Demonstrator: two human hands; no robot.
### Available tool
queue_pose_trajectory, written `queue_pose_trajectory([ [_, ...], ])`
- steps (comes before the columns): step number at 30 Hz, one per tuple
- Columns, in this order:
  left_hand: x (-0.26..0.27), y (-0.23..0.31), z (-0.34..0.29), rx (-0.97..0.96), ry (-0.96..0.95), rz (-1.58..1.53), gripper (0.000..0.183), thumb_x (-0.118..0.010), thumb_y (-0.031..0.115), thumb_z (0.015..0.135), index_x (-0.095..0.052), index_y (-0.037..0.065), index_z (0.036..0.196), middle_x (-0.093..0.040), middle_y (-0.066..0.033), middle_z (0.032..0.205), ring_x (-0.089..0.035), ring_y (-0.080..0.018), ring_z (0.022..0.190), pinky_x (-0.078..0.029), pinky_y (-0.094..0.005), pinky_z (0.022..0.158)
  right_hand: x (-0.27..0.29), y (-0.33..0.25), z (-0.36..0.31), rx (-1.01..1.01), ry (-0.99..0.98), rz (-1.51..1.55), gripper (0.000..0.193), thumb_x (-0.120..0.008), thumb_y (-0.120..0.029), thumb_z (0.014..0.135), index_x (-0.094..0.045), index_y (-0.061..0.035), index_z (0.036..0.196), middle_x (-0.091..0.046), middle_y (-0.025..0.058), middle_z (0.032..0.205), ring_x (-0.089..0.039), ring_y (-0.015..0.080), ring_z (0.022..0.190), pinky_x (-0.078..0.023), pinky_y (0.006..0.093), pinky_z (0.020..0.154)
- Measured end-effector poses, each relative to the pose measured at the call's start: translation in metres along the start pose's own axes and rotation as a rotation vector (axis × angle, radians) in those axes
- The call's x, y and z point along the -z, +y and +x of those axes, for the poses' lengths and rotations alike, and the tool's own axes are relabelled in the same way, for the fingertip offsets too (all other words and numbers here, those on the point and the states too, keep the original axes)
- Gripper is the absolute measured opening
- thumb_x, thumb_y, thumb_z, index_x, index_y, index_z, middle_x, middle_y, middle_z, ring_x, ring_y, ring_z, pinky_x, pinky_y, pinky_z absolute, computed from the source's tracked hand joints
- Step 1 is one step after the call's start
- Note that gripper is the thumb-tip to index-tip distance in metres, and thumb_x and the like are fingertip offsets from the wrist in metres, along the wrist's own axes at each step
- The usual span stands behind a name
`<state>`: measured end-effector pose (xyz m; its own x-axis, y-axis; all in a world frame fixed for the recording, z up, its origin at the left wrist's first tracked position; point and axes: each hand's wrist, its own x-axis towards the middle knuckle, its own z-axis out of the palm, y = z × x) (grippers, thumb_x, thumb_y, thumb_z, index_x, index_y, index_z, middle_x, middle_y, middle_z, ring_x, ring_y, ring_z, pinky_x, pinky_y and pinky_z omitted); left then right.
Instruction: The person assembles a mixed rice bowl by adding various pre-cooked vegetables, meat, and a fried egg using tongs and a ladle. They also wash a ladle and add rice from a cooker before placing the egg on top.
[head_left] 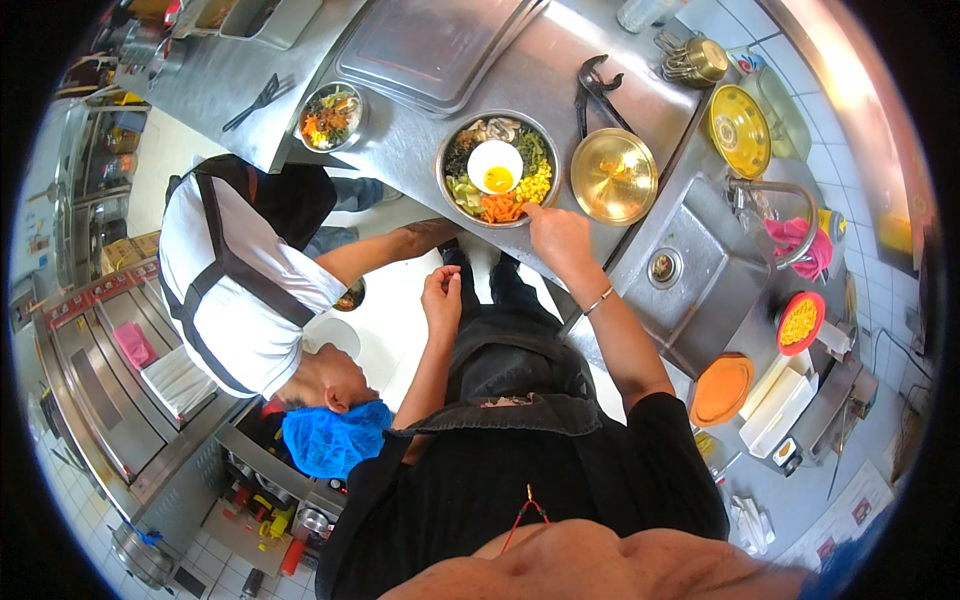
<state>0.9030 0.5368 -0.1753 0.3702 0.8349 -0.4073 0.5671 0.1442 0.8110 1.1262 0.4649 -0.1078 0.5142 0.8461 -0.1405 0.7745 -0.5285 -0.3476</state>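
Steel bowl of vegetables and egg (440, 172) in view, and it's sitting on the steel counter (545, 75), whose far end runs out of the picture! Beside the left arm leans a co-worker (235, 270) in a white shirt, one forearm stretched toward the counter's edge, the hand there hard to make out. Over on the right, the sink (700, 235), and up top a rectangular tray lid (430, 45), cut off by the dark rim of the view. Back to that bowl: just right of it lies a round golden lid (614, 176), and the black plier-like tool (588, 95) tucks in behind, its handle ends hard to follow. Here's the right hand (560, 238) at the bowl's near right rim, fingers bunched and dipping to the contents; whether they pinch anything, I can't tell! The left hand (440, 303) is well clear of the bowl, nearer the body, half-curled, its fingertips too small to read. Inside, the egg (494, 160) sits central, and right by those right fingertips, the orange carrot strips (500, 208)!
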Motion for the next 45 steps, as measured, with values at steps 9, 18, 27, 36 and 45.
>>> queue_pose_trajectory([
  [9,0.002,-0.016,-0.015,0.030,0.019,-0.032,0.014,-0.054,0.008,0.084,-0.063,0.004,0.094,-0.057,0.0009,0.080,-0.045,-0.0071,0.066,-0.038,-0.0211,0.062,0.008,0.002,0.003,0.044,0.053,0.062,0.020,-0.049,-0.013,0.080,-0.062,-0.0102,0.094,-0.062,0.0118,0.066,-0.062,0.0284,0.059,-0.047,0.0403,0.052],
  [18,-0.002,-0.015,-0.015,0.087,-0.093,-0.046,0.014,-0.054,0.013,0.085,-0.064,0.005,0.091,-0.062,-0.0013,0.075,-0.051,-0.0087,0.062,-0.043,-0.0240,0.060,0.051,-0.012,0.019,-0.042,0.630,0.519,0.022,-0.043,0.004,0.085,-0.056,-0.0020,0.101,-0.052,0.0153,0.089,-0.056,0.0311,0.078,-0.046,0.0354,0.071],
  [27,-0.006,-0.029,-0.013,0.123,-0.161,-0.012,0.016,-0.055,0.014,0.084,-0.063,0.004,0.093,-0.063,-0.0035,0.076,-0.054,-0.0105,0.065,-0.044,-0.0247,0.063,0.010,-0.002,0.008,0.098,0.430,0.488,0.028,-0.049,0.008,0.079,-0.056,-0.0005,0.105,-0.054,0.0169,0.109,-0.058,0.0293,0.094,-0.047,0.0339,0.081],
  [36,-0.015,-0.040,-0.007,0.089,-0.203,-0.003,0.017,-0.056,0.015,0.083,-0.062,0.004,0.094,-0.063,-0.0045,0.077,-0.056,-0.0107,0.066,-0.046,-0.0252,0.063,0.027,0.017,0.032,0.070,0.467,0.476,0.024,-0.054,0.007,0.074,-0.061,-0.0020,0.096,-0.057,0.0126,0.102,-0.056,0.0295,0.093,-0.047,0.0344,0.078],
  [45,-0.005,-0.022,-0.015,0.136,-0.179,-0.010,0.017,-0.055,0.014,0.084,-0.062,0.003,0.096,-0.063,-0.0056,0.079,-0.058,-0.0115,0.063,-0.047,-0.0240,0.058,0.027,0.035,0.107,0.217,0.393,0.038,0.010,-0.058,-0.009,0.071,-0.067,-0.0071,0.076,-0.051,0.0069,0.081,-0.051,0.0232,0.083,-0.042,0.0335,0.071],
])
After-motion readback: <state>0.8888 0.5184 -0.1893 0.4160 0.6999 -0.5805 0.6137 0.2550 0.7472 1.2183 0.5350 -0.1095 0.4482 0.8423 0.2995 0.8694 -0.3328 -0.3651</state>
